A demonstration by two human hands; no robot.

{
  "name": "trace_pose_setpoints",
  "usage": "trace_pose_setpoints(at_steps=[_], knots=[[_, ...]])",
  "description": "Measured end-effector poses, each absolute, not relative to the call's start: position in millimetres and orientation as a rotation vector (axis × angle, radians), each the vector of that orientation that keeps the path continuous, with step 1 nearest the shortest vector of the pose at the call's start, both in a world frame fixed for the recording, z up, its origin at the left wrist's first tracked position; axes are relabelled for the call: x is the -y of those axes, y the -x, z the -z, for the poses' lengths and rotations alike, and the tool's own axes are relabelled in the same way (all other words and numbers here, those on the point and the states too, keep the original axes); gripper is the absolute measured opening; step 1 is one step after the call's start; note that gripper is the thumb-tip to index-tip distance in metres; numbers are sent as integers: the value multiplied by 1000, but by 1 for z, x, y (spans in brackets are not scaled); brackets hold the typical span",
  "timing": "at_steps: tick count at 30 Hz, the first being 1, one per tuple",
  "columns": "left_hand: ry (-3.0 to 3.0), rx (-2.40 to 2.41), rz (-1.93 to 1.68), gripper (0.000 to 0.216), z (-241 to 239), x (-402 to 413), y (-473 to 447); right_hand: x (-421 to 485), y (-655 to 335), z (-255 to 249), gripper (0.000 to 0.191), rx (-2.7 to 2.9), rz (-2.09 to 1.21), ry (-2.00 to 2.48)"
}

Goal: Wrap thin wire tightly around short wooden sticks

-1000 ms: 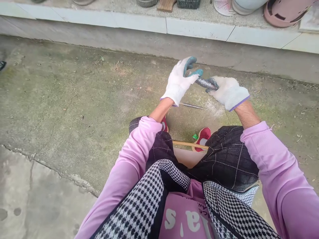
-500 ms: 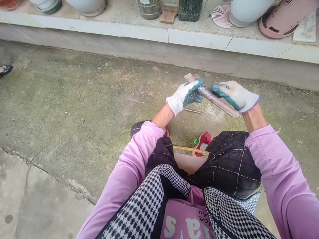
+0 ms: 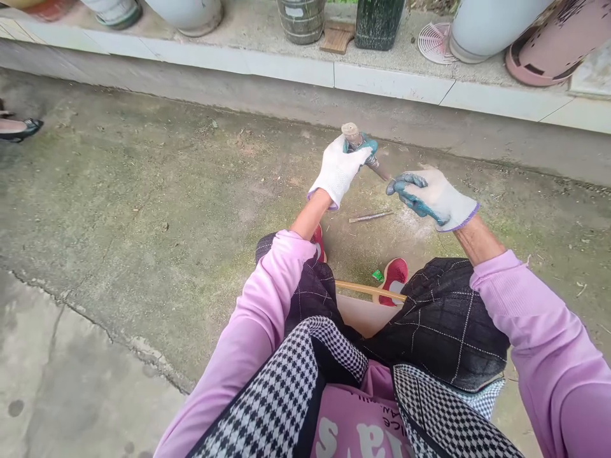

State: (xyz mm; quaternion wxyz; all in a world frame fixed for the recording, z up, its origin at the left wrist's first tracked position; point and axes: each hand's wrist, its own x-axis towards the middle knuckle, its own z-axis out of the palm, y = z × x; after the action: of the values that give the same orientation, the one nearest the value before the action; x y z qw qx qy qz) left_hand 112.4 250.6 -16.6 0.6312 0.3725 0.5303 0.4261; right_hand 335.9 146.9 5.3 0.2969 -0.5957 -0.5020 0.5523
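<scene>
My left hand (image 3: 341,166), in a white glove with a teal coated palm, is closed around a wooden handle (image 3: 351,129) with silvery wrapping. Its pale round end points up and away, and the other end slants down toward my right hand. My right hand (image 3: 432,196), gloved alike, is beside that lower end with thumb and fingers pressed together. What they pinch, if anything, is too small to make out. On the concrete below, between the hands and my feet, lies a thin metallic rod (image 3: 370,217).
Flower pots (image 3: 301,22) and a small wooden block (image 3: 337,37) line a tiled ledge (image 3: 291,67) ahead. A green wrapper (image 3: 377,275) lies by my red shoe (image 3: 395,280). Another person's shoe (image 3: 21,129) shows at the far left. Pale powder (image 3: 413,219) marks the ground.
The handle has turned, so its round end now faces up toward me. My right hand has shifted left and slightly down, and my left hand slightly left. The view has shifted a little.
</scene>
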Motion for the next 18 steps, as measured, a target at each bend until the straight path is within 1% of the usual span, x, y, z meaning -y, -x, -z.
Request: trace_pose_setpoints(at_steps=[4,7,9,10,13,16,18], knots=[[-847,-1171,-784,35,16,-242,-116,-162,-361,4,24,1365,-1099,1751],[-747,-1043,-660,46,11,-236,-120,-169,-362,13,22,1412,-987,1824],[-691,-981,-664,48,6,-236,-120,-167,-350,15,19,1432,-1058,1811],[-666,-965,-691,45,4,-238,-119,-164,-342,15,18,1429,-1135,1793],[-599,-956,-811,28,2,-247,-114,-152,-318,9,20,1429,-1344,1753],[-667,-1064,-932,18,7,-254,-113,-143,-306,2,18,1495,-1371,1766],[-832,-1162,-982,30,13,-254,-117,-143,-311,0,17,1517,-1315,1783]])
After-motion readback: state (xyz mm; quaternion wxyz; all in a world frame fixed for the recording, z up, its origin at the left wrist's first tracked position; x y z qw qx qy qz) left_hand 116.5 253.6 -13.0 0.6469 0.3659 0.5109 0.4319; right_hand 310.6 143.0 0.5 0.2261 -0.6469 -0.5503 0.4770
